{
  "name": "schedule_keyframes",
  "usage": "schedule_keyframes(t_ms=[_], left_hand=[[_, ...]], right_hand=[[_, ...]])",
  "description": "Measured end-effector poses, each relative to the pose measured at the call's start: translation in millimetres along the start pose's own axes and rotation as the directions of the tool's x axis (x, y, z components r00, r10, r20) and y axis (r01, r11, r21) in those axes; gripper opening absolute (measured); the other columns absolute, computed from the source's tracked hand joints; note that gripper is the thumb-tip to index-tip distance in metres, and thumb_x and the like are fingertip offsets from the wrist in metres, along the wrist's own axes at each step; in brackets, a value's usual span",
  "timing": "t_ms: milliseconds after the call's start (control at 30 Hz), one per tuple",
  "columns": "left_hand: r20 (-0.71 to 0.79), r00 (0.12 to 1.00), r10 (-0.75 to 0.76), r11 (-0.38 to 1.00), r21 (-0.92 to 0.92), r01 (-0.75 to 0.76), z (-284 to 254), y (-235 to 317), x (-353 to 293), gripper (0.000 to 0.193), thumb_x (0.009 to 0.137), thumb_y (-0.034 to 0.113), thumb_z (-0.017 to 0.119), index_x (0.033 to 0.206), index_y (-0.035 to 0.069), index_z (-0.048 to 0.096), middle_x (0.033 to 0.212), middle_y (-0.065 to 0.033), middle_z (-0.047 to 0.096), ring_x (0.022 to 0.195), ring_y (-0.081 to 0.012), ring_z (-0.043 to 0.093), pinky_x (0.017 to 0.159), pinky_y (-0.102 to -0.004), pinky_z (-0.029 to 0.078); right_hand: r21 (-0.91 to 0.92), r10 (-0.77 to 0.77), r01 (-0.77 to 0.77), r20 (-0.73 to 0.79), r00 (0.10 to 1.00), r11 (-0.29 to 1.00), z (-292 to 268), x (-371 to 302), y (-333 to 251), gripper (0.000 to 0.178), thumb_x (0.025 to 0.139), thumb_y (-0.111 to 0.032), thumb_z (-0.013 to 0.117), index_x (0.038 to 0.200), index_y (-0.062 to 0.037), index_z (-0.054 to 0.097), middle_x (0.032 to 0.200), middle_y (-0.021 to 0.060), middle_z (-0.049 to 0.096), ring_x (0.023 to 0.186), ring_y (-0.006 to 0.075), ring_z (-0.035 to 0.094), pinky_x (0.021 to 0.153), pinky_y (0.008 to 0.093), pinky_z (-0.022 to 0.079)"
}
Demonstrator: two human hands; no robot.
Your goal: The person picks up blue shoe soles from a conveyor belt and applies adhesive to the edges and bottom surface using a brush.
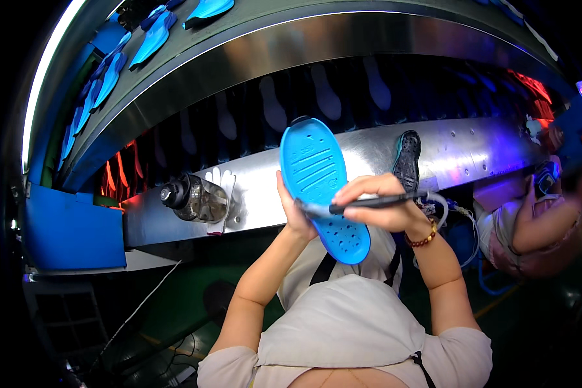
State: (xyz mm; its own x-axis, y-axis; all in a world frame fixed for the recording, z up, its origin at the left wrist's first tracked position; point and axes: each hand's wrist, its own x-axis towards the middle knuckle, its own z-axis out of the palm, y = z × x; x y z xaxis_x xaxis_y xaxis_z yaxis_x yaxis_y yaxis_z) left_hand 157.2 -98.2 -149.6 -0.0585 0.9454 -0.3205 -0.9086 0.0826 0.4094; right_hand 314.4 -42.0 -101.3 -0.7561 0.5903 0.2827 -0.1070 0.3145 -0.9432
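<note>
A bright blue shoe sole (315,165) is held up before my body, its inner face with ridges and small holes turned upward. My left hand (291,210) grips it by the left edge, fingers mostly hidden underneath. My right hand (385,197) is closed around a black-handled brush (374,202) with a pale hose at its back end. The brush's blurred pale tip lies over the middle of the sole; whether it touches cannot be told.
On the metal ledge (255,194) stand a dark-lidded clear bottle (207,199), a white glove (224,183) and a black sole (407,158). Behind, dark soles (273,107) line a shadowed lower level. Blue soles (154,39) lie on the upper belt. A co-worker (537,226) sits at right.
</note>
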Motion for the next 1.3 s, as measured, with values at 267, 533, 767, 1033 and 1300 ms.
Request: schedule_keyframes(t_ms=[267,533,767,1033,1300], left_hand=[[0.239,0.968,0.074,0.988,0.112,-0.103,11,14,6,0.092,0.074,0.074,0.007,0.111,-0.001,0.045,0.088,-0.0216,0.058,0.075,-0.0297,0.059,0.067,-0.0394,0.050],[0.203,0.946,0.251,0.963,0.045,-0.265,19,30,14,0.089,0.074,0.074,0.012,0.110,0.000,0.047,0.087,-0.0218,0.058,0.072,-0.0313,0.059,0.064,-0.0408,0.049],[0.175,0.951,0.256,0.965,0.010,-0.261,22,44,12,0.090,0.073,0.075,0.012,0.112,0.001,0.046,0.091,-0.0217,0.057,0.076,-0.0317,0.059,0.067,-0.0419,0.049],[0.183,0.961,0.209,0.975,0.035,-0.219,30,53,9,0.092,0.074,0.075,0.011,0.121,0.000,0.039,0.103,-0.0238,0.053,0.089,-0.0327,0.056,0.078,-0.0427,0.047],[0.258,0.964,0.061,0.995,0.066,-0.081,6,15,-13,0.057,0.088,0.040,0.026,0.128,0.001,0.031,0.121,-0.0188,0.046,0.107,-0.0279,0.050,0.092,-0.0415,0.040]], right_hand=[[-0.073,-0.067,0.068,0.014,0.998,0.995,-5,-5,-6,0.020,0.065,-0.005,0.069,0.085,-0.0017,0.065,0.084,0.0115,0.065,0.084,0.0212,0.060,0.077,0.0304,0.046],[-0.114,-0.097,0.099,0.027,0.995,0.988,-8,-12,0,0.021,0.064,-0.003,0.069,0.085,-0.0019,0.065,0.087,0.0091,0.064,0.083,0.0207,0.058,0.077,0.0312,0.046],[0.025,-0.015,0.017,-0.059,0.998,1.000,-9,-21,6,0.022,0.067,0.002,0.066,0.088,-0.0007,0.064,0.088,0.0111,0.064,0.085,0.0197,0.058,0.079,0.0300,0.045],[0.490,0.195,-0.130,-0.083,0.977,0.862,-4,-27,12,0.019,0.072,0.000,0.062,0.091,0.0035,0.061,0.091,0.0163,0.062,0.090,0.0203,0.058,0.081,0.0295,0.047],[0.560,0.374,-0.210,-0.195,0.907,0.801,29,-24,-6,0.018,0.075,-0.002,0.059,0.093,0.0044,0.058,0.095,0.0179,0.061,0.085,0.0199,0.059,0.077,0.0297,0.047]])
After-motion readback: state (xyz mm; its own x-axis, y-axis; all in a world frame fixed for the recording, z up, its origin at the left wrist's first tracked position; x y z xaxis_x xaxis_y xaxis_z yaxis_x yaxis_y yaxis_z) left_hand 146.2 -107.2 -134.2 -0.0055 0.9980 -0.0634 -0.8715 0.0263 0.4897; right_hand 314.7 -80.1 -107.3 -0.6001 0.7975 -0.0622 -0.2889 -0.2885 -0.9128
